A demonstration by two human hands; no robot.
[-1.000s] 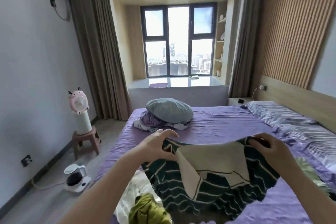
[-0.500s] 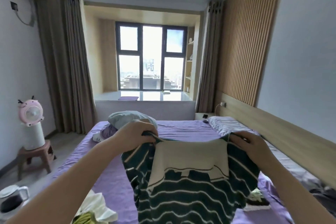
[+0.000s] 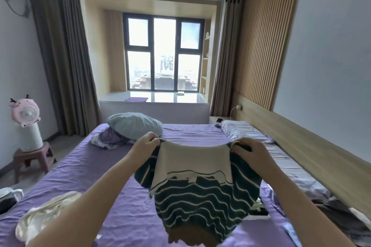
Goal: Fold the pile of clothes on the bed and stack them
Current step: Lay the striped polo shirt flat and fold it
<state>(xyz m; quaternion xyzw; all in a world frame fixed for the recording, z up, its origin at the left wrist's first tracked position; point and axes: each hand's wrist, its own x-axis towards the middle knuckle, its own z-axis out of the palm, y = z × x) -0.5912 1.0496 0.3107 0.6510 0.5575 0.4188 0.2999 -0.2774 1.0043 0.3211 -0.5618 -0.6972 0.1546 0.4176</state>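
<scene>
Both hands [image 3: 145,146] [image 3: 250,151] hold sweater [image 3: 200,190] above, apparently clear of, bed [image 3: 84,168].

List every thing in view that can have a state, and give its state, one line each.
Striped sweater: held up by its top edge, hanging above the bed, unfolded.
Left hand: grips the sweater's top left corner.
Right hand: grips the top right corner.
White garment: crumpled on the purple bed, unfolded.
Curtains: drawn open.
Pink fan: upright on a stool.
</scene>
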